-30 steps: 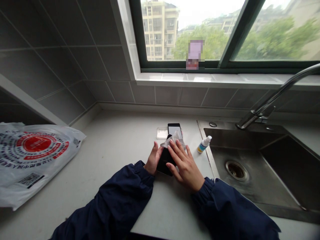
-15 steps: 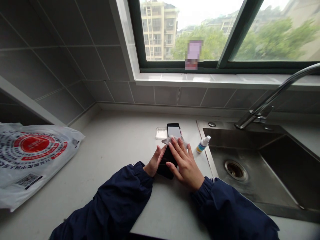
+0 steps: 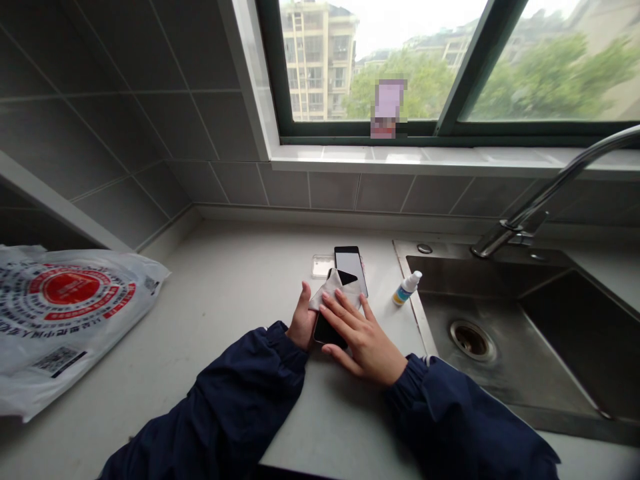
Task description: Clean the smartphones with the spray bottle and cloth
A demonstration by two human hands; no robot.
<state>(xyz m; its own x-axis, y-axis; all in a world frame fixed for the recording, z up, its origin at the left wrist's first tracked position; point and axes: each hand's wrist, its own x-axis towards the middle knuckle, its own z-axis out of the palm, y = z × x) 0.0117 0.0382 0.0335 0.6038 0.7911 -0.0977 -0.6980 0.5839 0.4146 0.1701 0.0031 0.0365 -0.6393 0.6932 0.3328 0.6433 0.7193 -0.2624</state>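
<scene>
Grey-tiled kitchen corner beneath a wide window, with a pale worktop (image 3: pixel 225 300) running to a steel sink (image 3: pixel 550 347) on the right and a curved tap (image 3: pixel 545 197) above it. Near the worktop's right edge, just beside the sink rim, a dark phone (image 3: pixel 350 263) lying flat, screen up, its length pointing toward the back edge. Draped across its middle, a small pale cloth (image 3: pixel 334 287).

Left hand (image 3: pixel 301 319) curled loosely against the phone's left long edge, thumb raised beside the cloth, steadying rather than lifting. Right hand (image 3: pixel 367 340) laid flat and open, fingers spread, fingertips pressing the cloth onto the screen; nothing gripped.

Just right of the phone, a small white spray bottle (image 3: pixel 406 288), tilted. Toward the back edge, touching or just beside the phone's top, a small clear plastic piece (image 3: pixel 323 265), too blurred to identify. At the left edge, well apart, a white printed plastic bag (image 3: pixel 65 313).

Phone likely stiff, thin and fairly light, with slick, breakable glass: best taken by the two long edges, not the face. Cloth likely soft, nearly weightless, easily bunched; best pinned under flat fingertips.
</scene>
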